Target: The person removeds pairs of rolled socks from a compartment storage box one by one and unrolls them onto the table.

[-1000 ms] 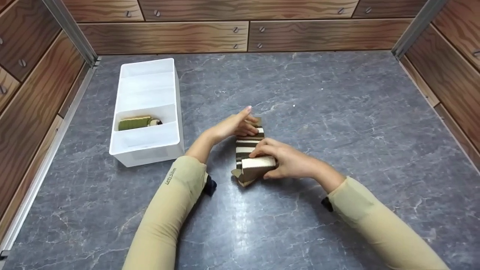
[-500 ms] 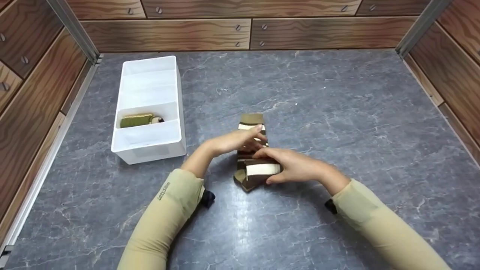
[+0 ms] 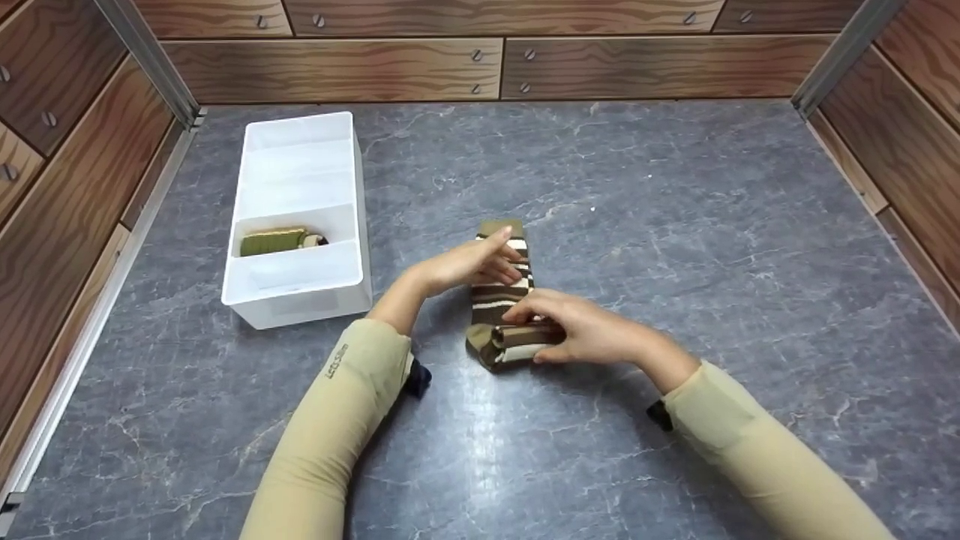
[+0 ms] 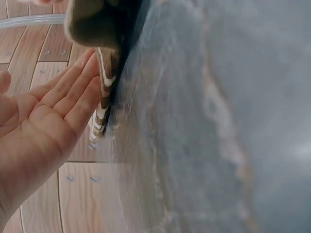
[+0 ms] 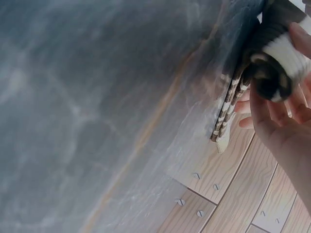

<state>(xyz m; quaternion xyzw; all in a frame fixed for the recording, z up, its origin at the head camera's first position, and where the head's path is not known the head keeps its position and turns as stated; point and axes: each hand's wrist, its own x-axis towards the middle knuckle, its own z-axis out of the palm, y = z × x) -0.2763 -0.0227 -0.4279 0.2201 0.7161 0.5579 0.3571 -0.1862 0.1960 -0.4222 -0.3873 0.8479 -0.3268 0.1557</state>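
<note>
A pair of striped socks [image 3: 487,306], olive, brown and white, lies lengthwise on the table, the near end partly rolled up. My right hand [image 3: 592,330] grips the roll [image 3: 521,351], thumb on the near side and fingers over the far side. In the right wrist view, the spiral end of the roll [image 5: 272,80] shows above the palm, with the flat layers stretching away behind it. My left hand [image 3: 466,268] lies across the flat part, fingers extended. From the left wrist, those straight fingers [image 4: 80,94] reach the striped fabric edge, holding nothing.
To the left stands a white divided box [image 3: 292,307]. One compartment holds a green rolled piece of knitwear [image 3: 274,241] with a cream and dark end. Wood-patterned walls [image 3: 330,71] border the grey marbled table [image 3: 675,225] at the back and sides.
The roll has turned in my right hand, its white band shifting from the top to the near side. My left hand came nearer the roll, then slid back toward the socks' far end.
</note>
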